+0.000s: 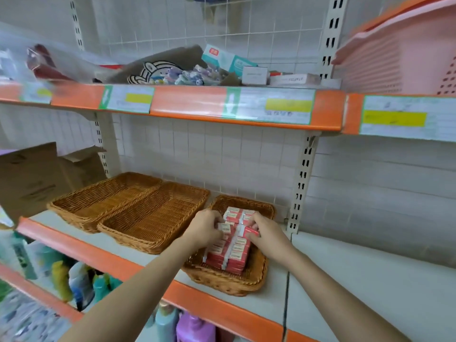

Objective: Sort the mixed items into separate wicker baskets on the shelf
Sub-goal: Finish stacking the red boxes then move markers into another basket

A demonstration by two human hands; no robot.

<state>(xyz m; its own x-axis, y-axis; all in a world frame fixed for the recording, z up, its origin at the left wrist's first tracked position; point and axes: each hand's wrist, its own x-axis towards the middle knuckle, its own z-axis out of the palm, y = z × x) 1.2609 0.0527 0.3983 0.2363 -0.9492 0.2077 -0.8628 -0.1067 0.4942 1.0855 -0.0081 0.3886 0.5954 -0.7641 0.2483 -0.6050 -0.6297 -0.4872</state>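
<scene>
Partway | red boxes (232,243) stacked in basket (222,282) at 5 o'clock, pinched by left hand (206,229) and right hand (265,236) | two baskets (153,218) at 9 o'clock bare | mixed items (187,75) at 12 unsorted

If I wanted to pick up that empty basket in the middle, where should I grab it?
Grab the middle wicker basket by its two long rims, one hand on each, coming from the front edge of the shelf. It is wide, shallow and empty, so its rims are free; the left basket crowds its far-left side, so lift it towards you.
</scene>
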